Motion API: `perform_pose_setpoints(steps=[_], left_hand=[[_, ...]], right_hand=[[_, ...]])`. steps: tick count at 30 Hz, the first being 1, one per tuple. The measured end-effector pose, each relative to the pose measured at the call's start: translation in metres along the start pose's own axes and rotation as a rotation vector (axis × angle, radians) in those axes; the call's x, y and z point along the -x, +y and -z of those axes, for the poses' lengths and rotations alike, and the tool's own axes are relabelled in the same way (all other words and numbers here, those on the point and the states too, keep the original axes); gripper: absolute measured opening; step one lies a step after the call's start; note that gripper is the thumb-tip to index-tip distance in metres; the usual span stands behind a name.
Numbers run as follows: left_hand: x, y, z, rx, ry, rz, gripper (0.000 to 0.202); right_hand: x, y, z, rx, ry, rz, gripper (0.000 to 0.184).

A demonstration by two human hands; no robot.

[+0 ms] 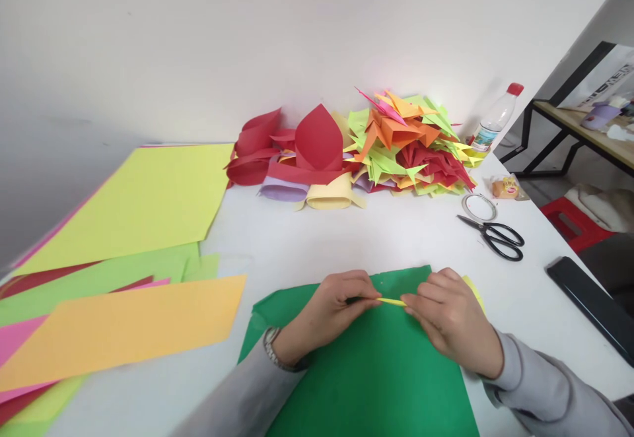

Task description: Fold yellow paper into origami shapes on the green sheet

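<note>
ok so left hand (341, 308) and right hand (450, 321) both pinch one yellow strip (391, 302) over one green sheet (381, 371), one pair of scissors (484, 228) at 2 o'clock

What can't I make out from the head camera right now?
Head view:
- Yellow paper: ends hidden by the fingers of the left hand and right hand.
- Yellow piece beyond the right wrist: partly hidden by the right hand.
- Green sheet: near edge cut off by the picture's bottom.
- Bottle label: print too small.
</note>
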State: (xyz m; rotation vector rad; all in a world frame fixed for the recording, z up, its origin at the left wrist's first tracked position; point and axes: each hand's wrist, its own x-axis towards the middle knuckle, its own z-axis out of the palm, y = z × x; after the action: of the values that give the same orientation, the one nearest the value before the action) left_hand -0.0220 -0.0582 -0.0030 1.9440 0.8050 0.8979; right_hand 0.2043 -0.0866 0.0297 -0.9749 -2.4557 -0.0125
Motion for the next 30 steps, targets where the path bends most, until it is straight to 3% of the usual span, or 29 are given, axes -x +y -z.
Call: perform_pose_setpoints(steps=[6, 11, 22, 26, 30], left_hand=[[0.001, 0.005, 0.003, -0.067, -0.032, -0.056, 0.025], [0.001, 0.009, -0.006, -0.017, 0.008, -0.045, 0.014], [0.002, 0.013, -0.011, -0.003, -0.001, -0.063, 0.023], [0.003, 0.011, -0.019, -0.009, 0.039, -0.154, 0.012], [0.005, 0.006, -0.025, -0.103, 0.049, -0.195, 0.017]], right_hand=[[-0.001, -0.001, 0.002, -0.013, -0.002, 0.003, 0.024], [-0.001, -0.003, 0.002, 0.0, -0.011, 0.023, 0.02], [0.0, -0.007, -0.003, 0.084, 0.038, 0.078, 0.025], [-0.001, -0.008, -0.007, 0.151, 0.054, 0.106, 0.031], [0.001, -0.008, -0.01, 0.17, 0.062, 0.116, 0.033]])
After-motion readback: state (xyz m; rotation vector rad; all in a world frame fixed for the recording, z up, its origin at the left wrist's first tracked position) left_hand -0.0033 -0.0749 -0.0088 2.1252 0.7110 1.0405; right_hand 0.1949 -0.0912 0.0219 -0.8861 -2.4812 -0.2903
